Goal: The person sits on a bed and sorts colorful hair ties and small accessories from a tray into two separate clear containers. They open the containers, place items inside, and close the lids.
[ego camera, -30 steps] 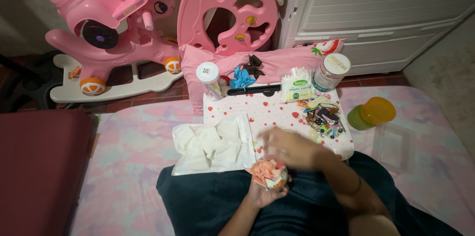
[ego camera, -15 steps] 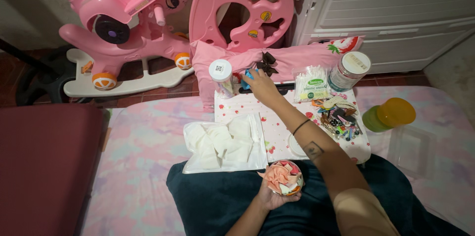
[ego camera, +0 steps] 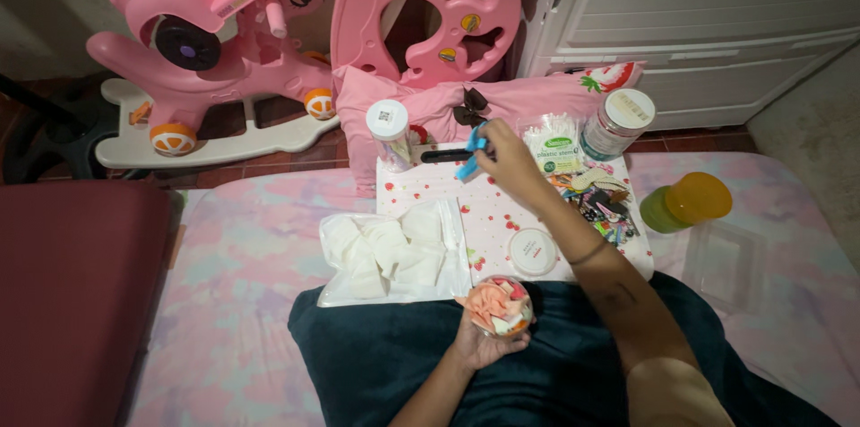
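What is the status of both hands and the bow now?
Left hand holds jar of bows over lap. Right hand has blue bow in its grip above tray. Loose lid lies on the tray, nothing blocking.

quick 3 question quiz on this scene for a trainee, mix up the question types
1. True or false: the left hand holds a small cup of folded cloth pieces.
2. What colour is the bow that the right hand grips? A) blue B) yellow C) green
3. Fill the gap: the round white lid lies on the strawberry-print ____.

Key:
1. True
2. A
3. tray
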